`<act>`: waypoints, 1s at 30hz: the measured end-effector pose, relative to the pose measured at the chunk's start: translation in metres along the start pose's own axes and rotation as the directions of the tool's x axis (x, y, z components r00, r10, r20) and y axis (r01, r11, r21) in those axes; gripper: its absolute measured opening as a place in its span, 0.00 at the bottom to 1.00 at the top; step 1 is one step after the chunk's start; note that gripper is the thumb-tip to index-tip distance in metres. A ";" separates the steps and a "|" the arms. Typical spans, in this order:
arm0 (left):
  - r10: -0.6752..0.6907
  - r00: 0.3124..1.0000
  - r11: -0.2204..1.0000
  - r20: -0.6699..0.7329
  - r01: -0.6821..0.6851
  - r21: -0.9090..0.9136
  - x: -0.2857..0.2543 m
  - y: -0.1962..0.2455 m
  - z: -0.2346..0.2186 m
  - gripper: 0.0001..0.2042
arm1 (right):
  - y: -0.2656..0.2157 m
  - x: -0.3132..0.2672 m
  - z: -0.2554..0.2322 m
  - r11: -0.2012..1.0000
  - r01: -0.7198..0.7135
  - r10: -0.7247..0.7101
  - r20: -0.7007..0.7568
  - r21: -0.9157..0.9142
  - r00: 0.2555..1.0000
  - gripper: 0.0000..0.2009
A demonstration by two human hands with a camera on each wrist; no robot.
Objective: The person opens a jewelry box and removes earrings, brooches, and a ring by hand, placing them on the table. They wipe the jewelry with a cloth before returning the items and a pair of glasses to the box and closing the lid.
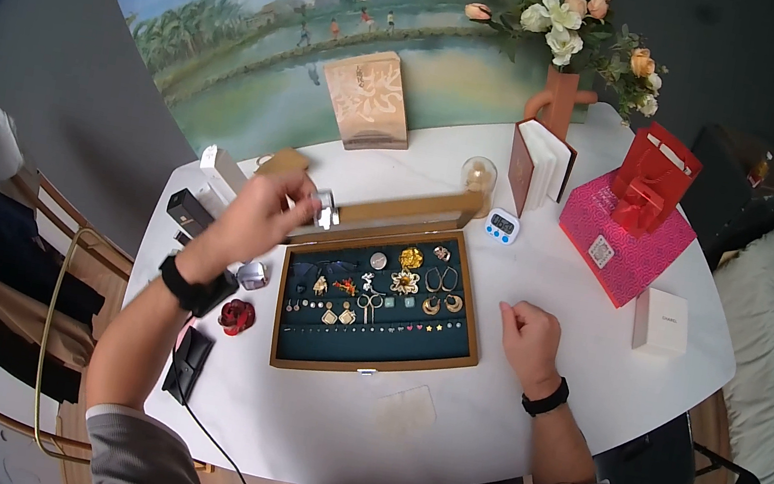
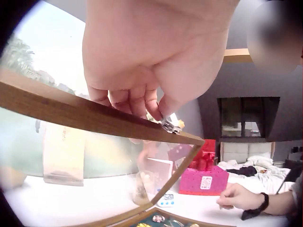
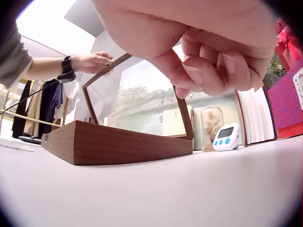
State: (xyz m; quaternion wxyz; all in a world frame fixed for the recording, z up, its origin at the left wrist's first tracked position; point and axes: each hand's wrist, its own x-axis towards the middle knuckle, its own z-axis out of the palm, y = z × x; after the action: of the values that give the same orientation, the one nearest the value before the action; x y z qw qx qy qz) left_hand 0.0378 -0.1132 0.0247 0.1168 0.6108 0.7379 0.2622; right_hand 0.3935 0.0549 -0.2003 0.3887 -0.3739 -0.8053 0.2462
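My left hand (image 1: 254, 216) is raised at the back left of a wooden jewellery box (image 1: 374, 354). Its thumb and fingertips pinch a small shiny silver piece (image 2: 170, 126), close against the top edge of the box's wood-framed clear lid (image 2: 102, 115). That lid stands up, tilted, from the box. On the dark green lining (image 1: 391, 344) lie rows of earrings, a gold flower brooch (image 1: 405, 282), a round silver piece (image 1: 378, 261) and other small ornaments. Right of the box, my right hand (image 1: 531, 344) hovers over the white table, fingers loosely curled and holding nothing.
Left of the box are a silver wrapped item (image 1: 253, 276), a red flower (image 1: 236, 318) and a black pouch (image 1: 187, 364). Behind and right stand a glass dome (image 1: 480, 174), a timer (image 1: 502, 226), an upright book (image 1: 542, 170), a pink box (image 1: 610, 242) and a white box (image 1: 661, 323).
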 end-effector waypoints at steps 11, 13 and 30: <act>0.352 0.935 0.922 0.045 -0.355 0.155 -0.117 0.003 0.106 0.06 | -0.002 0.001 -0.003 1.000 0.002 -0.001 -0.036 0.014 0.999 0.18; 0.368 0.926 0.915 0.080 -0.376 0.145 -0.127 -0.003 0.123 0.06 | -0.001 0.000 -0.003 1.000 0.024 -0.024 -0.041 0.016 0.999 0.18; 0.391 0.915 0.917 0.105 -0.397 0.048 -0.142 -0.017 0.164 0.08 | -0.003 0.001 -0.003 0.996 -0.081 0.080 0.015 0.041 0.997 0.18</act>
State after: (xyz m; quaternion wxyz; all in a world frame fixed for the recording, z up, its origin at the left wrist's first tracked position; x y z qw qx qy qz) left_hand 0.1365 -0.2121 -0.1418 0.0748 0.7620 0.6021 0.2263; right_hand 0.3941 0.0544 -0.1961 0.3809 -0.3962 -0.7867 0.2810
